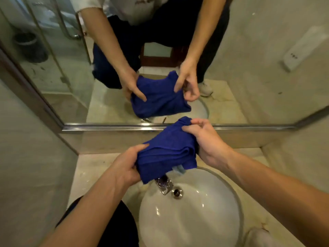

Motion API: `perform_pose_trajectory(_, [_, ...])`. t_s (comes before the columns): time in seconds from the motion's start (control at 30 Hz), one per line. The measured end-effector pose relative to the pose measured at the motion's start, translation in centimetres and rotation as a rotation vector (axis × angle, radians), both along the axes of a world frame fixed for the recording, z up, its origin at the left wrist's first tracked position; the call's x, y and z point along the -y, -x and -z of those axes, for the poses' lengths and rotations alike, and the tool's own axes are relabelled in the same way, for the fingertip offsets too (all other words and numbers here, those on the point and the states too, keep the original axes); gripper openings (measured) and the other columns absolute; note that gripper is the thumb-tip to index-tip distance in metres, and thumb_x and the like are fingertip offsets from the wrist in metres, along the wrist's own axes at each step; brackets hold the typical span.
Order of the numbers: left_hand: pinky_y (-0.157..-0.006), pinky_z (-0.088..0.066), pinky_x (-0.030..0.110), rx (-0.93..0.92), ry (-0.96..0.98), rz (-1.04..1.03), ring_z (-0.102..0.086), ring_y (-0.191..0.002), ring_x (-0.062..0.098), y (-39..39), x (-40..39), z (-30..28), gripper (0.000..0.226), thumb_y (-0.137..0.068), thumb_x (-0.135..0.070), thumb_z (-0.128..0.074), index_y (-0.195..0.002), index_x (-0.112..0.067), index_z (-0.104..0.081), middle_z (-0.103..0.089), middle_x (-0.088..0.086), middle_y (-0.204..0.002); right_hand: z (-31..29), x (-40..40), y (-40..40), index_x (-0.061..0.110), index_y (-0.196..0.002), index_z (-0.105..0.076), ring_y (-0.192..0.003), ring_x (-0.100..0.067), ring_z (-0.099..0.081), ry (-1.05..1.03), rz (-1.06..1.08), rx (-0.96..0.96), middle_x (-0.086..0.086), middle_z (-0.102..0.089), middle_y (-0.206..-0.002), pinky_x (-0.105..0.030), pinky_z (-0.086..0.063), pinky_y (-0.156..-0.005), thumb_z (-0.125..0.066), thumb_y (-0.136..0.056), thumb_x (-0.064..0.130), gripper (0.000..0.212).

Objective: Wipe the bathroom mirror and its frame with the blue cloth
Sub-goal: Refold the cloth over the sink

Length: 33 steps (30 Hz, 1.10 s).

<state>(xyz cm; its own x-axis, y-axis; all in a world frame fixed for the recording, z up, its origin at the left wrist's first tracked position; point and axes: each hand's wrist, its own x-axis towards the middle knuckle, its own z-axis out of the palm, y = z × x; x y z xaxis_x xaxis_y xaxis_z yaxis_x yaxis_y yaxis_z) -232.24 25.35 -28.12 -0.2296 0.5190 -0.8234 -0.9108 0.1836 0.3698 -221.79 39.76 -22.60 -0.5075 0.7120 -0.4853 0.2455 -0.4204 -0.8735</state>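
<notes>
Dim warm light, glints on the white sink, soft blur throughout, wide-angle bending at edges.

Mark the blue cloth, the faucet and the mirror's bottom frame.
blue cloth (165,150): head view, middle of the folded bundle held between both hands.
faucet (164,186): head view, chrome spout below the cloth's lower edge.
mirror's bottom frame (106,127): head view, metal strip left of the cloth.

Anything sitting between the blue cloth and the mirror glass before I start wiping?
Nothing visible does. The blue cloth is held in the air by the left hand and right hand, above the faucet, just in front of the mirror and its frame.
</notes>
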Motion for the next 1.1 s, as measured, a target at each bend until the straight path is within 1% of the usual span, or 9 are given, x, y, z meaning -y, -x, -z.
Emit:
perform_pose_trajectory(0.07, [-0.092, -0.054, 0.048, 0.056, -0.028, 0.105, -0.071, -0.098, 0.034, -1.5, -1.6, -0.3, 0.031, -0.086, -0.021, -0.066, -0.114, -0.009, -0.071, -0.074, 0.016, -0.108, -2.0, -0.8, -3.0, 0.019, -0.110, -0.045, -0.080, -0.015, -0.064, 0.023, 0.047, -0.033, -0.001, -0.067, -0.090, -0.027, -0.053, -0.072, -0.060, -0.091, -0.002, 0.032])
perform_pose_trajectory(0.13, [-0.087, -0.056, 0.043, 0.093, -0.080, 0.163, -0.072, -0.092, 0.031, -3.2, -3.3, -1.0, 0.029, -0.081, -0.027, -0.072, -0.107, -0.014, -0.072, -0.075, 0.012, -0.104, -4.0, -2.1, -5.8, 0.016, -0.116, -0.049, -0.084, -0.017, -0.067, 0.039, 0.097, -0.020, -0.006, -0.070, -0.097, -0.029, -0.055, -0.075, -0.061, -0.092, 0.000, 0.032])
perform_pose_trajectory(0.3, [-0.094, -0.047, 0.039, -0.094, -0.273, 0.114, -0.069, -0.101, 0.025, -7.4, -7.3, -1.9, 0.036, -0.090, -0.028, -0.062, -0.119, -0.008, -0.068, -0.074, 0.007, -0.110, -6.3, -6.0, -12.3, 0.002, -0.112, -0.066, -0.096, -0.027, -0.065, 0.222, 0.202, 0.204, -0.015, -0.071, -0.108, -0.035, -0.049, -0.094, -0.053, -0.094, 0.012, 0.023])
perform_pose_trajectory(0.47, [-0.093, -0.054, 0.041, -0.079, -0.305, 0.211, -0.070, -0.105, 0.028, -10.5, -9.2, -2.2, 0.034, -0.094, -0.028, -0.060, -0.119, -0.007, -0.064, -0.073, 0.013, -0.111, -3.2, -6.4, -16.8, 0.004, -0.095, -0.068, -0.061, -0.023, -0.070, 0.372, 0.285, 0.230, -0.014, -0.073, -0.086, -0.034, -0.059, -0.057, -0.059, -0.093, 0.014, 0.014])
perform_pose_trajectory(0.6, [-0.074, -0.060, 0.030, -0.225, -0.334, 0.301, -0.072, -0.097, 0.025, -12.0, -10.3, -1.3, 0.025, -0.095, -0.015, -0.056, -0.116, -0.004, -0.065, -0.073, 0.015, -0.111, -2.0, -7.8, -18.6, 0.010, -0.105, -0.071, -0.086, -0.027, -0.073, 0.417, 0.152, 0.132, -0.014, -0.074, -0.103, -0.039, -0.061, -0.073, -0.060, -0.094, 0.030, 0.025])
perform_pose_trajectory(0.7, [-0.062, -0.058, 0.026, -0.262, -0.298, 0.297, -0.074, -0.086, 0.022, -13.1, -11.4, -1.5, 0.023, -0.092, -0.007, -0.059, -0.114, -0.004, -0.063, -0.075, 0.014, -0.104, -0.7, -7.6, -20.3, 0.007, -0.118, -0.064, -0.093, -0.026, -0.071, 0.393, 0.080, 0.100, -0.017, -0.071, -0.113, -0.037, -0.061, -0.073, -0.063, -0.090, 0.011, 0.028])
perform_pose_trajectory(0.9, [-0.066, -0.060, 0.028, -0.316, -0.279, 0.450, -0.074, -0.089, 0.024, -14.8, -13.3, -1.4, 0.021, -0.092, -0.009, -0.060, -0.111, -0.004, -0.066, -0.074, 0.015, -0.106, 0.0, -10.2, -23.7, -0.001, -0.096, -0.068, -0.067, -0.021, -0.070, 0.333, 0.188, 0.145, -0.014, -0.073, -0.085, -0.032, -0.059, -0.063, -0.053, -0.090, -0.001, 0.017])
perform_pose_trajectory(1.0, [-0.068, -0.059, 0.027, -0.370, -0.303, 0.469, -0.072, -0.097, 0.025, -15.8, -14.9, -1.6, 0.027, -0.091, -0.011, -0.061, -0.118, -0.005, -0.065, -0.073, 0.014, -0.111, -0.6, -10.8, -25.2, -0.003, -0.101, -0.067, -0.069, -0.022, -0.072, 0.351, 0.238, 0.075, -0.015, -0.074, -0.088, -0.035, -0.060, -0.068, -0.051, -0.091, -0.002, 0.018])
perform_pose_trajectory(1.1, [-0.069, -0.059, 0.028, -0.355, -0.358, 0.486, -0.071, -0.101, 0.025, -17.2, -15.8, -1.8, 0.038, -0.084, -0.019, -0.066, -0.121, -0.009, -0.064, -0.073, 0.009, -0.112, -1.5, -11.4, -26.8, -0.004, -0.112, -0.063, -0.066, -0.021, -0.072, 0.321, 0.301, -0.013, -0.015, -0.073, -0.088, -0.032, -0.061, -0.059, -0.049, -0.093, -0.003, 0.024])
